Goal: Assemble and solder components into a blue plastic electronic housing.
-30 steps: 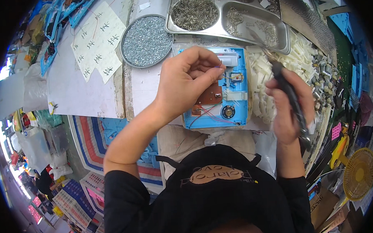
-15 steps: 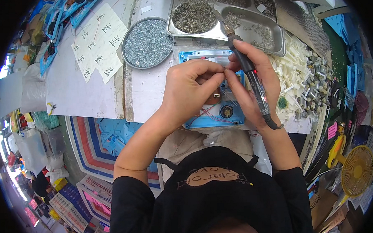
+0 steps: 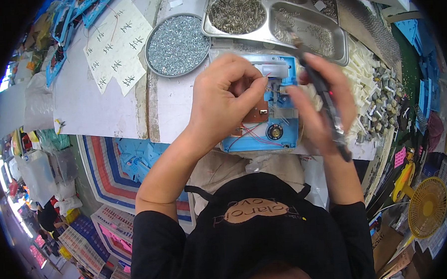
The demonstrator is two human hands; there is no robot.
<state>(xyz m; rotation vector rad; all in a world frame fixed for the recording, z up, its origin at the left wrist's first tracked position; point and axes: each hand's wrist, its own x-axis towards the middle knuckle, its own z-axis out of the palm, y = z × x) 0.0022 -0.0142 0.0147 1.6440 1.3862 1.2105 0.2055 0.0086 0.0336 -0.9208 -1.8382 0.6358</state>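
My left hand (image 3: 226, 97) is closed in a pinch over a blue plastic casing (image 3: 238, 145). A bit of thin red wire (image 3: 268, 75) shows at its fingertips. My right hand (image 3: 326, 102), smeared by motion, is wrapped round the dark handle of a soldering iron (image 3: 322, 90), tip pointing up and away over a metal tray. Inside the casing I see a brown circuit board (image 3: 255, 115), a round speaker (image 3: 274, 132) and thin red wires (image 3: 253, 134). My left hand hides the casing's upper left part.
A round dish of small metal pieces (image 3: 175, 46) stands left of the compartment tray (image 3: 274, 35), which holds small springs. White plastic parts (image 3: 363, 78) and small motor-like metal parts (image 3: 381, 102) lie heaped at right. A marked paper sheet (image 3: 117, 47) lies at left; a yellow fan (image 3: 427, 208) stands lower right.
My right hand has moved right with the soldering iron, away from my left fingertips. More of the casing's inside shows. My left hand stays pinched and has shifted slightly left.
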